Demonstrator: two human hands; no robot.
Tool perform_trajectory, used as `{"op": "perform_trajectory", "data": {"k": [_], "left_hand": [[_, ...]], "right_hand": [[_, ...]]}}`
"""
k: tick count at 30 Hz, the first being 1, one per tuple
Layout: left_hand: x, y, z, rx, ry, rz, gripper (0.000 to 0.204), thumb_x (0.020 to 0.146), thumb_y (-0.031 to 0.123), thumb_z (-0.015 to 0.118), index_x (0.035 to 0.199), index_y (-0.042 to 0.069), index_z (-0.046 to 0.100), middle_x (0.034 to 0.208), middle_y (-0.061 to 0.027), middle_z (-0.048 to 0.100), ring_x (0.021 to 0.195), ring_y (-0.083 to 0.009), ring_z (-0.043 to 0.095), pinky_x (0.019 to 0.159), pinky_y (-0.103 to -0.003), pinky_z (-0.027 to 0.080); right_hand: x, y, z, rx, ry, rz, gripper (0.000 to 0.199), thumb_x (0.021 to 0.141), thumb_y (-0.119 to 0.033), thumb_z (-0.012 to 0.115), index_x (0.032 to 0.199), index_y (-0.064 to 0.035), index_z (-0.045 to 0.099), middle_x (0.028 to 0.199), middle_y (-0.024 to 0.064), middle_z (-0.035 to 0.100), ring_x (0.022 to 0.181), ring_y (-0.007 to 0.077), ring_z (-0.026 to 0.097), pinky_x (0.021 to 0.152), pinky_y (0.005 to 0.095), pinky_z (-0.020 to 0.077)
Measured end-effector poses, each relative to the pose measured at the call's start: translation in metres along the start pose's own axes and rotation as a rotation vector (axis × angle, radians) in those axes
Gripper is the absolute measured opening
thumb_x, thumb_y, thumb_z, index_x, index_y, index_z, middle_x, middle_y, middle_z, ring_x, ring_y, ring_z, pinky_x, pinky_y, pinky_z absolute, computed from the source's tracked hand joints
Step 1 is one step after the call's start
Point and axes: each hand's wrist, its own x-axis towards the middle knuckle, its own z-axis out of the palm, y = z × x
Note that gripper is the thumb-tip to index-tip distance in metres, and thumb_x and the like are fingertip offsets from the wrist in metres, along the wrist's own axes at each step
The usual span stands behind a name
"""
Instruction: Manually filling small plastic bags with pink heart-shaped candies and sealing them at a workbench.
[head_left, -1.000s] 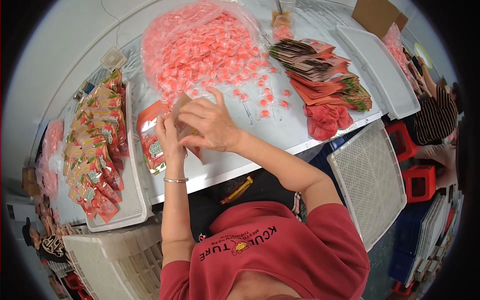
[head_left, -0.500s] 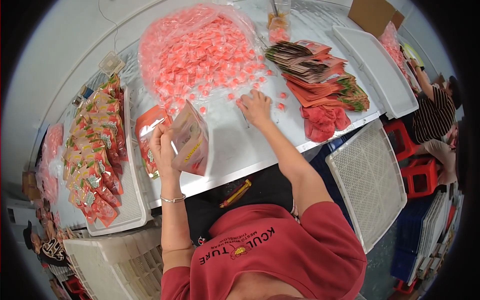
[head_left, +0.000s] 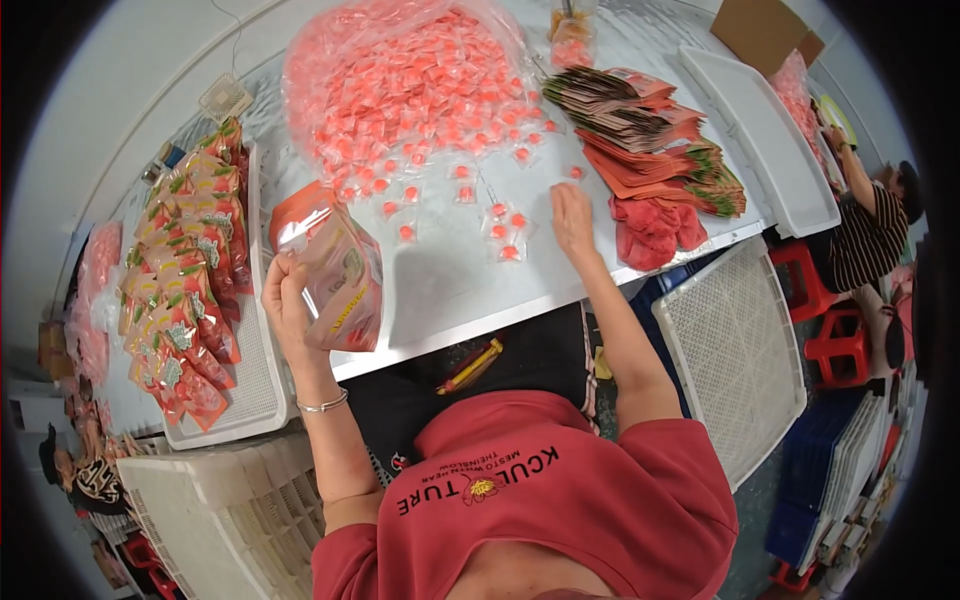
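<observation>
Left hand (head_left: 288,305) grips a printed pouch (head_left: 350,285) by its edge; contents cannot be told. Right hand (head_left: 573,220), fingers bunched, is between two and three o'clock of it; whether it holds anything cannot be told. Wrapped red pieces (head_left: 508,253) lie between the hands. A second pouch (head_left: 290,213) lies at eleven. Judged done: plump-looking pouches (head_left: 190,300) overlapped on a tray (head_left: 266,390) at nine. Apparently left: flat pouch stack (head_left: 645,150) at two, heaped pieces (head_left: 410,110) past twelve.
</observation>
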Motion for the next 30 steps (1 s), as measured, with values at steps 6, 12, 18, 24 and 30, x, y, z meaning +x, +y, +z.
{"op": "perform_trajectory", "data": {"k": [6, 12, 18, 24, 30], "left_hand": [[-0.007, 0.005, -0.003, 0.028, -0.044, 0.020, 0.016, 0.080, 0.008, 0.048, 0.066, 0.008, 0.041, 0.065, 0.0055, 0.039, 0.063, -0.0040, 0.035, 0.061, -0.019, 0.032], [-0.007, 0.011, -0.008, 0.008, -0.039, 0.008, 0.016, 0.079, 0.011, 0.048, 0.066, 0.008, 0.040, 0.065, 0.0054, 0.038, 0.064, -0.0043, 0.035, 0.062, -0.019, 0.031], [-0.002, 0.006, -0.013, 0.011, -0.061, -0.020, 0.018, 0.081, 0.010, 0.049, 0.066, 0.010, 0.039, 0.066, 0.0058, 0.042, 0.067, -0.0039, 0.035, 0.066, -0.019, 0.030], [0.010, -0.008, -0.006, -0.066, -0.103, -0.092, 0.022, 0.084, 0.013, 0.052, 0.066, 0.011, 0.041, 0.066, 0.0075, 0.037, 0.067, -0.0038, 0.032, 0.063, -0.019, 0.028], [0.006, -0.006, 0.051, 0.121, -0.179, -0.062, 0.020, 0.087, 0.011, 0.050, 0.067, 0.007, 0.046, 0.065, 0.0056, 0.039, 0.065, -0.0052, 0.036, 0.058, -0.023, 0.033]], "right_hand": [[0.043, -0.074, 0.025, 0.516, -0.395, 0.140, 0.030, 0.090, -0.023, 0.042, 0.090, -0.0013, 0.062, 0.096, 0.0170, 0.060, 0.097, 0.0356, 0.053, 0.084, 0.0420, 0.0430], [0.070, -0.094, 0.044, -0.220, -0.964, -0.394, 0.033, 0.090, -0.025, 0.043, 0.101, -0.0020, 0.064, 0.105, 0.0109, 0.064, 0.101, 0.0243, 0.058, 0.086, 0.0330, 0.0434], [0.052, -0.046, 0.006, 0.106, -0.589, -0.344, 0.044, 0.087, -0.041, 0.049, 0.119, -0.0115, 0.057, 0.126, 0.0124, 0.052, 0.118, 0.0316, 0.045, 0.100, 0.0411, 0.0330], [-0.004, -0.096, 0.007, -0.152, -0.584, -0.495, 0.033, 0.082, -0.034, 0.062, 0.107, -0.0134, 0.059, 0.121, 0.0065, 0.053, 0.110, 0.0241, 0.049, 0.085, 0.0435, 0.0418], [0.014, -0.061, 0.047, 0.485, -0.223, 0.129, 0.014, 0.085, -0.025, 0.061, 0.085, -0.0111, 0.059, 0.071, -0.0008, 0.051, 0.056, 0.0099, 0.046, 0.043, 0.0262, 0.0354]]}}
